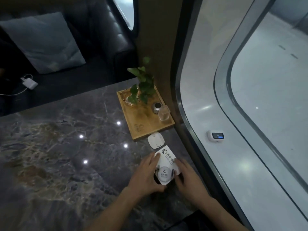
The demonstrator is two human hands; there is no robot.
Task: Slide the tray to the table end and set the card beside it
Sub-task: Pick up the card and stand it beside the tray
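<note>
A wooden tray [141, 129] lies at the far right end of the marble table, against the wall by the window. On it stand a green plant in a glass vase [141, 90], a small metal pot [156, 107] and a clear glass [164, 114]. Nearer to me, a white printed card [166, 162] stands on the table. My left hand [146, 175] grips its left side and my right hand [190, 179] grips its right side. A small white square device [156, 140] lies between the card and the tray.
The dark marble table [58, 155] stretches to the left with ceiling lights mirrored in it. A dark sofa with a grey cushion [45, 42] and a white charger [30, 82] is beyond. A curved window frame [200, 139] runs along the right, bearing a small display [216, 135].
</note>
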